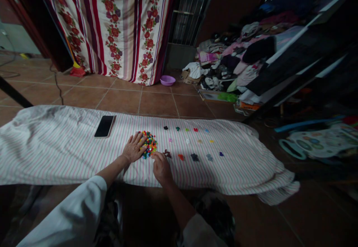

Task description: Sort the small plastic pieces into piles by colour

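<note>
White cloth with thin stripes (pixel 240 172) covers the work surface in front of you. One phone (pixel 104 126) lies on it to the left, dark screen up, clear of the bead pile. Beyond the far edge, on the tiled floor (pixel 156 103), note one floral curtain (pixel 128 27), one purple basin (pixel 167 80) near its hem, one red dustpan (pixel 77 71) and, at right, a clothing heap (pixel 232 55).

One mixed pile of small coloured beads (pixel 150 144) sits near the middle of the cloth; its pieces are too small to count. To its right, count fourteen single-colour clusters (pixel 194 157) in three rows: five far, four middle, five near.

Your left hand (pixel 134 148) lies palm down, fingers spread, covering the left part of the pile. Your right hand (pixel 161 165) is curled at the pile's near right edge, just beside the brown cluster (pixel 167 153); you cannot tell whether its fingertips grip a bead. Both hands are apart from each other.
</note>
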Available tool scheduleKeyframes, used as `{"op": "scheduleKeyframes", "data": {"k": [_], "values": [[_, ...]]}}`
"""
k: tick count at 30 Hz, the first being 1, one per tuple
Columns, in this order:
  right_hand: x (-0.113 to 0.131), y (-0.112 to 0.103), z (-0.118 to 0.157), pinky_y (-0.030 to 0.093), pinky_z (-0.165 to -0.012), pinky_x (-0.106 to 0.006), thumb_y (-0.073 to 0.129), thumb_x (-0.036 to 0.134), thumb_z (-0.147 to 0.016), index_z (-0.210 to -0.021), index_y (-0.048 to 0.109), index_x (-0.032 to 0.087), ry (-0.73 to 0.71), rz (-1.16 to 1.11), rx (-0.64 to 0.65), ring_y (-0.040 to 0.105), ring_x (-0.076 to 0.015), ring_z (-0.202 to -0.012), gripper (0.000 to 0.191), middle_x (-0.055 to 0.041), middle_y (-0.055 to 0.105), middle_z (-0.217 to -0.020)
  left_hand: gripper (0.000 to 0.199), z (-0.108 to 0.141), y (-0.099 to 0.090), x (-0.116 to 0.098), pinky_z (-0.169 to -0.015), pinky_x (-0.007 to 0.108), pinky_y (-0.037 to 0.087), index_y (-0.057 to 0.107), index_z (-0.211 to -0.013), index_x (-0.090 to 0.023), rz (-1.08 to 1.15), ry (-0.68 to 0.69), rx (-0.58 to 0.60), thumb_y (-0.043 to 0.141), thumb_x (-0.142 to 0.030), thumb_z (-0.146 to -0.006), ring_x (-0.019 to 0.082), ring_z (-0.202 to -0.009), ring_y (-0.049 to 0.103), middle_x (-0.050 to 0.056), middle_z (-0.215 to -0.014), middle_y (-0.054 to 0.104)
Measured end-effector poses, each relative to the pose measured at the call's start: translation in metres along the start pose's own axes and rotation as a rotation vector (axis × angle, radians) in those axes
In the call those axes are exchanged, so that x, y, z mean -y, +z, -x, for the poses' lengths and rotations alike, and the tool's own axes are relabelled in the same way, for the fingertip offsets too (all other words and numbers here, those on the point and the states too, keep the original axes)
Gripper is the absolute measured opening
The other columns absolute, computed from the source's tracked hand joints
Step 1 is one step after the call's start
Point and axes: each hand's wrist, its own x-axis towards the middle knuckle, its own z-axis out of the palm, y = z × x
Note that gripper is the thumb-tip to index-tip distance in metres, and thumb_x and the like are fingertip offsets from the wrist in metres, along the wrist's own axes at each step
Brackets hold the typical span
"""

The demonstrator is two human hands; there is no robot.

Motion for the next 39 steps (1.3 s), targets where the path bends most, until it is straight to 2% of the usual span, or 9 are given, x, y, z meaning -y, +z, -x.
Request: {"op": "scheduleKeyframes", "data": {"k": [5,9,12,17,20,26,29,33,39], "values": [[0.001,0.0,0.0,0.05,-0.091,-0.037,0.037,0.0,-0.077,-0.097,0.065,0.018,-0.002,0.006,-0.002,0.056,-0.0206,-0.101,0.039,-0.0102,0.063,-0.103,0.052,-0.002,-0.005,0.003,-0.111,0.053,0.031,0.036,-0.147,-0.026,0.023,0.063,-0.002,0.032,-0.042,-0.097,0.03,-0.146,0.024,0.011,-0.154,0.034],[0.002,-0.001,0.0,0.049,-0.092,-0.036,0.037,0.001,-0.078,-0.099,0.066,0.018,0.013,0.002,0.01,0.056,-0.0205,-0.101,0.039,-0.0099,0.063,-0.104,0.05,0.01,-0.002,0.019,-0.112,0.056,0.028,0.034,-0.146,-0.023,0.01,0.058,-0.083,0.028,-0.033,-0.098,0.028,-0.147,0.018,0.013,-0.151,0.039],[0.001,0.0,0.001,0.049,-0.092,-0.036,0.038,0.001,-0.079,-0.099,0.066,0.018,0.022,0.006,0.009,0.056,-0.0204,-0.101,0.038,-0.0096,0.063,-0.104,0.049,0.015,0.005,0.033,-0.11,0.056,0.03,0.038,-0.144,-0.017,-0.021,0.026,-0.118,0.027,-0.032,-0.098,0.029,-0.146,0.022,0.018,-0.146,0.045],[0.0,0.001,0.001,0.049,-0.091,-0.036,0.038,0.0,-0.077,-0.098,0.066,0.018,0.005,0.025,-0.008,0.056,-0.0204,-0.1,0.039,-0.0096,0.064,-0.104,0.052,0.004,0.015,0.039,-0.109,0.055,0.032,0.04,-0.142,-0.016,-0.042,0.004,-0.051,0.023,-0.036,-0.098,0.03,-0.142,0.031,0.02,-0.145,0.046],[0.001,0.0,0.001,0.05,-0.091,-0.035,0.038,0.0,-0.077,-0.098,0.066,0.018,0.004,0.018,-0.007,0.056,-0.0201,-0.1,0.039,-0.0092,0.064,-0.103,0.052,-0.005,0.016,0.037,-0.11,0.053,0.032,0.037,-0.145,-0.019,-0.017,0.037,-0.003,0.022,-0.036,-0.098,0.027,-0.143,0.031,0.017,-0.148,0.043],[0.003,-0.002,0.0,0.05,-0.09,-0.035,0.037,0.0,-0.079,-0.098,0.065,0.019,-0.002,0.014,-0.018,0.056,-0.0203,-0.099,0.039,-0.009,0.063,-0.103,0.05,-0.022,0.008,0.028,-0.11,0.049,0.033,0.04,-0.143,-0.024,0.022,0.068,-0.023,0.021,-0.035,-0.099,0.024,-0.144,0.029,0.011,-0.15,0.042],[0.003,-0.002,0.0,0.05,-0.089,-0.035,0.038,0.0,-0.078,-0.097,0.065,0.019,-0.003,0.016,-0.015,0.056,-0.0202,-0.099,0.038,-0.0088,0.063,-0.102,0.05,-0.04,0.002,0.016,-0.108,0.051,0.034,0.042,-0.143,-0.027,0.009,0.057,0.033,0.022,-0.041,-0.099,0.027,-0.143,0.03,0.01,-0.15,0.042],[0.002,-0.001,0.0,0.05,-0.088,-0.035,0.038,0.0,-0.077,-0.097,0.064,0.018,-0.016,0.027,-0.02,0.056,-0.0203,-0.097,0.038,-0.0089,0.063,-0.101,0.05,-0.06,-0.005,-0.007,-0.109,0.053,0.031,0.044,-0.141,-0.031,-0.016,0.157,0.107,0.023,-0.043,-0.098,0.028,-0.139,0.036,0.007,-0.148,0.045],[0.0,0.001,0.001,0.049,-0.09,-0.036,0.038,0.0,-0.077,-0.097,0.064,0.018,0.0,0.035,-0.007,0.055,-0.0206,-0.098,0.038,-0.0092,0.063,-0.103,0.045,-0.051,-0.013,-0.019,-0.113,0.049,0.027,0.055,-0.132,-0.028,-0.043,0.301,0.123,0.03,-0.042,-0.097,0.026,-0.138,0.039,0.005,-0.144,0.051]]}}
